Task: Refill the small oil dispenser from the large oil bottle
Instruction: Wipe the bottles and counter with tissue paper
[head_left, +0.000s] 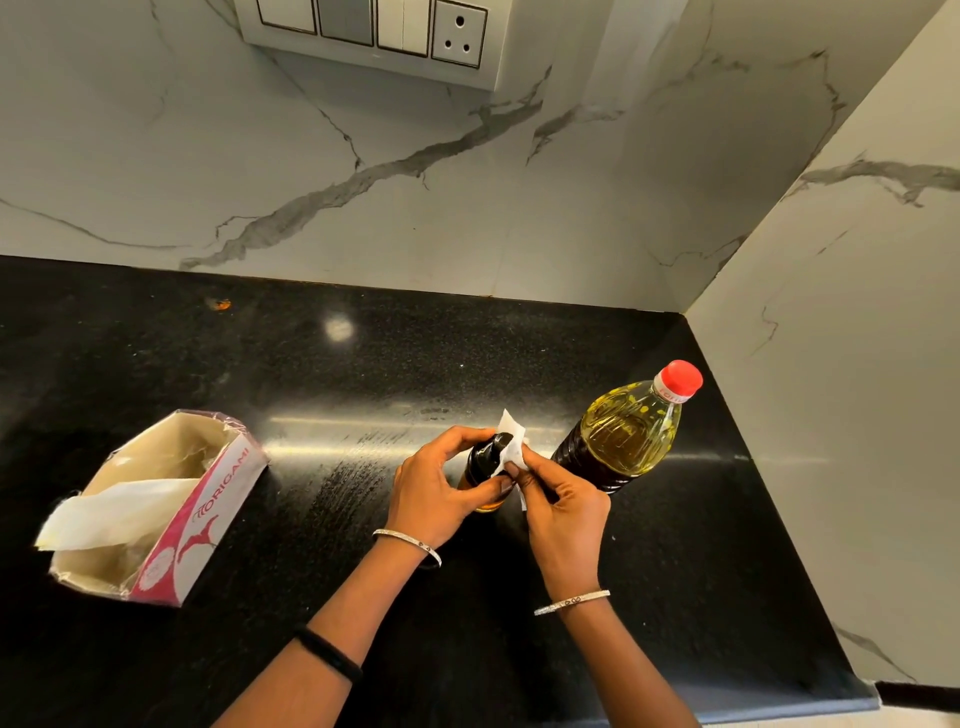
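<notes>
Left hand (431, 488) is gripping the small oil dispenser (485, 458), right hand (566, 519) pinching a tissue (511, 441) against it, near the black countertop's (363, 364) right edge, marble walls (415, 182) behind.

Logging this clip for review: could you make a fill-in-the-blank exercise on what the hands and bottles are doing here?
1. The large oil bottle stands on the counter with its ____ cap on.
2. The left hand grips the small oil dispenser, whose top is ____ in colour.
3. The right hand pinches a white tissue against that top; the open tissue box lies on the person's ____ side.
Missing words: red; black; left.
</notes>
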